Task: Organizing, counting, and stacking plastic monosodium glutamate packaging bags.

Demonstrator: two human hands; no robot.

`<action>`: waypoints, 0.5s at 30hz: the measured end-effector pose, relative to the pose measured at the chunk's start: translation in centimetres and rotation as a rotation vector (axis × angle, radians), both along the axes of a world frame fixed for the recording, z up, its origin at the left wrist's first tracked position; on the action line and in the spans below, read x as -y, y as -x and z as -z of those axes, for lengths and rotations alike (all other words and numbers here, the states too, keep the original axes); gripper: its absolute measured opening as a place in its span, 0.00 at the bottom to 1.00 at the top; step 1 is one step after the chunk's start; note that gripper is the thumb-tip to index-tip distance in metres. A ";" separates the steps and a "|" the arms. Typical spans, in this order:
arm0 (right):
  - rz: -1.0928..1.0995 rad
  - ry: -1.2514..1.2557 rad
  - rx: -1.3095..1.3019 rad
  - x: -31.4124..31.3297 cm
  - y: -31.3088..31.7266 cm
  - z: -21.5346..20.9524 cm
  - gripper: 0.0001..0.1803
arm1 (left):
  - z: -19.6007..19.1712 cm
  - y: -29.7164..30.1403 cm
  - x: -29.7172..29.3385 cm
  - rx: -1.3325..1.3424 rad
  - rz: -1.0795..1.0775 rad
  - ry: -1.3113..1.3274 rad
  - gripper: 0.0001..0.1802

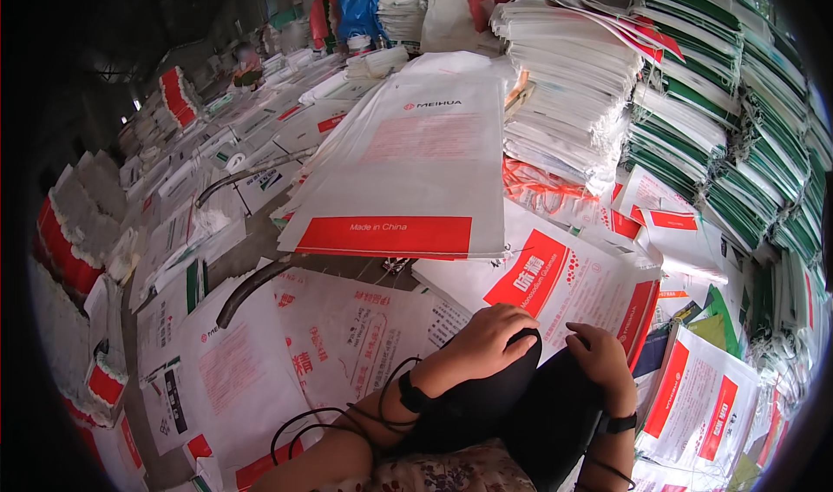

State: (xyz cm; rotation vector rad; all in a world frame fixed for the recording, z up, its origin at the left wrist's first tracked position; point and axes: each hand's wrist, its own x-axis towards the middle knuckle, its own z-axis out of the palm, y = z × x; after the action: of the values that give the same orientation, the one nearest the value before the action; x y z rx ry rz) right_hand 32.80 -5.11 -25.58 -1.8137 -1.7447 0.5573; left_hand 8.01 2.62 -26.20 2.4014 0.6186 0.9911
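Observation:
My left hand (488, 343) lies on top of my left knee (523, 353), fingers stretched over it and thumb apart, with nothing held. On my right knee (566, 383) rests my right hand (600, 355), loosely spread and holding nothing; part of its fingers is hidden. Just beyond my knees lies a white woven sack (599, 284) with red print blocks. Farther ahead, a flat pile of white sacks (434, 175) with a red band along its near edge stands higher. More flat white sacks (347, 327) with red print are spread to the left of my knees.
Tall stacks of folded white sacks (568, 84) and green-edged sacks (685, 93) rise at the right. Flat sacks (694, 396) lie beside my right arm. A dark curved strip (247, 292) sits at the left. Bundled sacks (69, 249) stand at the far left.

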 end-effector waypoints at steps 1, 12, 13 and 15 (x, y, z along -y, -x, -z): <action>0.001 -0.004 0.013 0.0 0.1 0.1 0.18 | -0.2 0.2 0.2 -0.016 0.012 0.020 0.14; -0.015 -0.011 0.048 -0.5 -0.5 0.4 0.18 | -4.8 0.8 -3.4 0.102 -0.045 0.009 0.16; -0.018 0.005 0.006 -0.8 -0.3 0.6 0.18 | -2.8 0.3 -2.6 0.050 0.012 -0.051 0.16; -0.002 0.002 -0.049 -0.4 -0.8 0.2 0.18 | -1.5 -1.0 -0.8 -0.035 0.075 -0.058 0.16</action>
State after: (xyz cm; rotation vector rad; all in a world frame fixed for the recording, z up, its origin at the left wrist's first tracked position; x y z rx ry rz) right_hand 33.60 -4.69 -25.81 -1.7849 -1.7141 0.5990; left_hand 9.01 3.38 -24.73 2.4779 0.5149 0.9497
